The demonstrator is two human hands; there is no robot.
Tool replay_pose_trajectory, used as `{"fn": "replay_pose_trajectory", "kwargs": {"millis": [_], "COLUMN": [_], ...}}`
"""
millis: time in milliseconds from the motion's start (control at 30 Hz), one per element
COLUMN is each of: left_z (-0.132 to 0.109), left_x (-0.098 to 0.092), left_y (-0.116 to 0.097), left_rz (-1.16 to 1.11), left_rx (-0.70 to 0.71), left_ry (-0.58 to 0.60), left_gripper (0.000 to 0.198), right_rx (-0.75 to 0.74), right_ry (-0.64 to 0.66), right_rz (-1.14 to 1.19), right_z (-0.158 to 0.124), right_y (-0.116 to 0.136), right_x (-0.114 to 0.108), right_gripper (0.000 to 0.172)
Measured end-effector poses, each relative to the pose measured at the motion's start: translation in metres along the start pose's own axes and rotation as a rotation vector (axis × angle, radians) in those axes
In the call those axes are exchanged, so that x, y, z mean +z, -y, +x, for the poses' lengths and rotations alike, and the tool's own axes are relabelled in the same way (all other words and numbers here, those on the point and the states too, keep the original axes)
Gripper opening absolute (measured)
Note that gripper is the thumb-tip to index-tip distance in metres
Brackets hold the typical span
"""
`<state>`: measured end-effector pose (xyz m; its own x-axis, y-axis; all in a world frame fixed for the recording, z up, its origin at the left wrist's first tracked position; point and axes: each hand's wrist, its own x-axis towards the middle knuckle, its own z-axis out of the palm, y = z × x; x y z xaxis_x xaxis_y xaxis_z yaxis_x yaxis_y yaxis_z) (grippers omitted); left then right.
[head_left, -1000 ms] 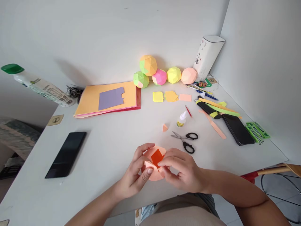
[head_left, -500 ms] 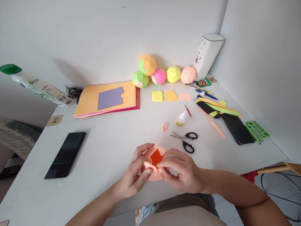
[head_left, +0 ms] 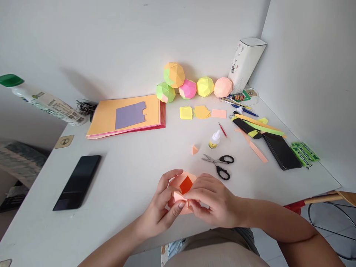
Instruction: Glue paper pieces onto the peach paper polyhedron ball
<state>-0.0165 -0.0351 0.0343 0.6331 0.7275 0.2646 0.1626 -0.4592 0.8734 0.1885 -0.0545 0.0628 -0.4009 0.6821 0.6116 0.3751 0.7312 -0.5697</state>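
Note:
Between my hands, low over the near part of the table, is a peach paper ball (head_left: 190, 175) with an opening through which its deep orange inside shows. My left hand (head_left: 162, 205) curls around its left side, the thumb pressing a small flap at the near edge. My right hand (head_left: 213, 200) pinches the paper at the right of the opening; its fingertips partly hide the spot. A small folded peach paper piece (head_left: 195, 150) lies just beyond. Black-handled scissors (head_left: 218, 163) rest open beside it, and a small white-capped glue bottle (head_left: 214, 139) stands upright behind them.
Several finished paper balls (head_left: 205, 87) sit against the wall, one stacked on two others. Paper piles (head_left: 186, 113) lie before them. A stack of coloured sheets (head_left: 107, 115) and a black phone (head_left: 78, 182) are at left; another dark phone (head_left: 281, 151) and paper strips (head_left: 258, 152) at right.
The small flap at the near edge is now raised further over the opening, so less orange shows. My left thumb and right fingertips have shifted slightly; both hands keep their hold.

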Motion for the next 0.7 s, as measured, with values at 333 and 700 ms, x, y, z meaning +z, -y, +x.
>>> {"fn": "replay_pose_trajectory", "kwargs": {"millis": [333,700], "left_z": [0.001,0.002], "left_x": [-0.004,-0.003], "left_y": [0.003,0.006], "left_rz": [-0.131,-0.125], "left_rx": [-0.083,-0.014], "left_ry": [0.012,0.000], "left_gripper": [0.012,0.009], "right_rx": [0.232,0.187], "right_ry": [0.202,0.137], "right_rz": [0.294,0.199], "right_z": [0.004,0.004], "right_y": [-0.017,-0.015], "right_x": [-0.015,-0.012], "right_gripper": [0.017,0.007]}}
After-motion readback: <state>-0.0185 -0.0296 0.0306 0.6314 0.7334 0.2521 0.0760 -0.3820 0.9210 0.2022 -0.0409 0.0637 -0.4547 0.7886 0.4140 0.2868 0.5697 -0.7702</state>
